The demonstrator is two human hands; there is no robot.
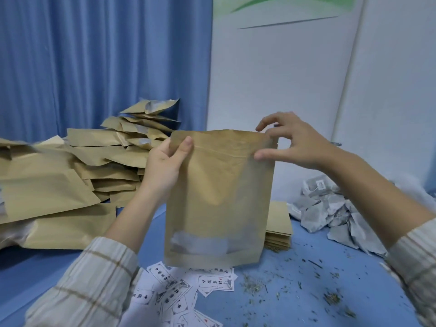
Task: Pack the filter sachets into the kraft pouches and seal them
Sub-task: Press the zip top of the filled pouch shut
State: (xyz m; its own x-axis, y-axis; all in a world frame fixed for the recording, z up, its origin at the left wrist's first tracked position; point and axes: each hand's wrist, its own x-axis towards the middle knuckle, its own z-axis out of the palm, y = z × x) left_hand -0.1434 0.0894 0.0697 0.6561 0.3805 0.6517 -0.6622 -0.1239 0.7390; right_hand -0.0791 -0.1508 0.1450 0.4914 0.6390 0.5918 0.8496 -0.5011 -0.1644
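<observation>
I hold a kraft pouch (219, 197) upright above the blue table, its clear window low on the front showing something pale inside. My left hand (165, 164) grips the pouch's top left corner, thumb on the front. My right hand (290, 140) is at the top right corner, its thumb and fingers spread around the zip strip and only lightly touching it. A heap of grey filter sachets (335, 213) lies on the table at the right.
A big pile of kraft pouches (70, 180) fills the left side. A flat stack of empty pouches (279, 225) lies behind the held pouch. White printed labels (188, 291) and dried herb crumbs (330, 296) are scattered on the blue table (283, 310). Blue curtain behind.
</observation>
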